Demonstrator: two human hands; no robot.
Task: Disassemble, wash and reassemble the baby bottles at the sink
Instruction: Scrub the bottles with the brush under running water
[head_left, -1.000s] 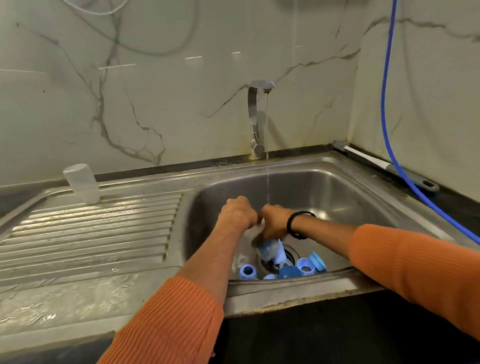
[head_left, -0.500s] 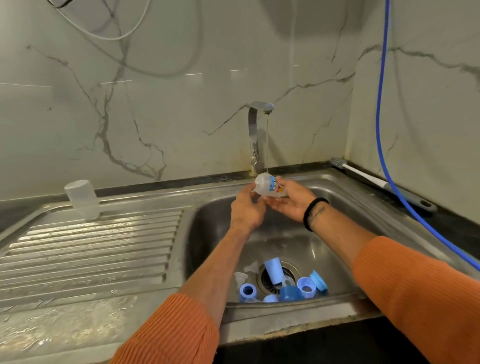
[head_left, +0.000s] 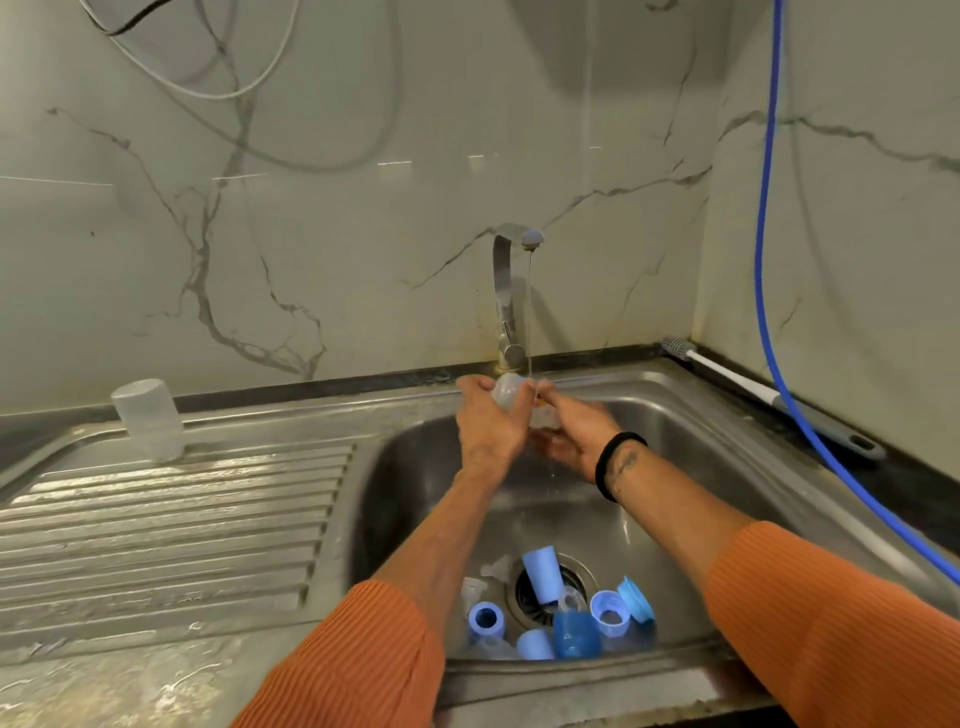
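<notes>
Far left on the drainboard (head_left: 171, 525): one clear bottle body (head_left: 148, 420) stands mouth down, apart from everything else.

Mid-frame, step in hand is rinsing. Left hand (head_left: 485, 423) curls round a small clear bottle (head_left: 506, 391) right under the tap (head_left: 511, 291), in the thin stream. Right hand (head_left: 571, 431) cups it from the right, fingers bent against it; can't tell if it truly grips or only steadies.

To do it well, I'd judge: turn the mouth up into the stream, fill, swirl, dump, and keep a firm hold, since wet plastic slips.

Hard to make out: the bottle is mostly covered by both hands, so its mouth direction and any print are unclear. Near side of the sink (head_left: 701, 415), blue caps and rings (head_left: 571, 618) lie piled round the drain (head_left: 576, 577); the left forearm hides some, and the clear teats among them are barely readable.

Far right: a bottle brush (head_left: 769, 397) lies on the counter, unused.
</notes>
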